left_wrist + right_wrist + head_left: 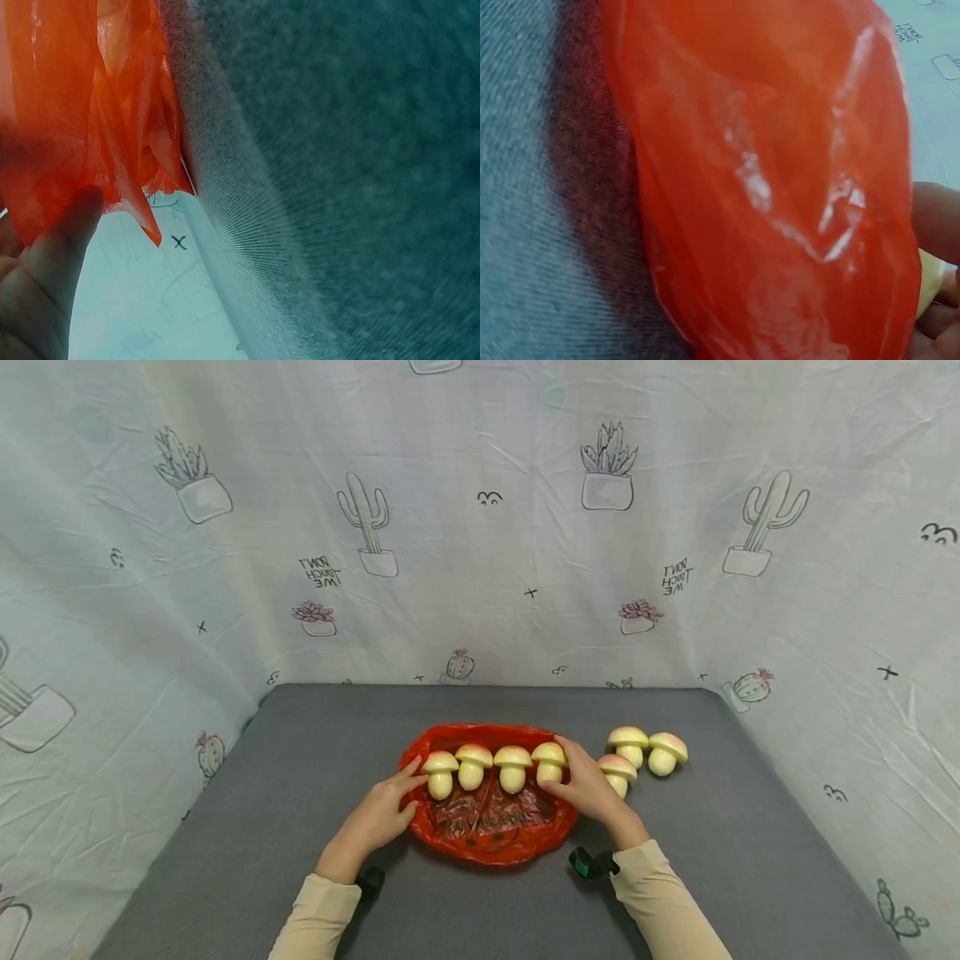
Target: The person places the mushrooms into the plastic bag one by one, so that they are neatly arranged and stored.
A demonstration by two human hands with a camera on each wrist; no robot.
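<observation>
A red plastic bag (491, 852) lies spread open on the grey table. Several toy mushrooms with cream stems and pink-tinged caps stand in a row inside it. At its left side, my left hand (382, 810) holds the rim, with the fingers over the edge beside the leftmost mushroom (439, 785). The thumb (82, 217) lies against the red film in the left wrist view. My right hand (588, 785) reaches over the right rim and grips the rightmost mushroom (550, 764) of the row. In the right wrist view, the bag's wall hides most of that mushroom (930, 281).
Right of the bag lie three more mushrooms: one (628, 743) at the back, one (666, 753) farther right, and one (618, 772) close to my right hand. A pale cactus-print cloth (480, 543) hangs behind the grey table (315, 743) and along its sides.
</observation>
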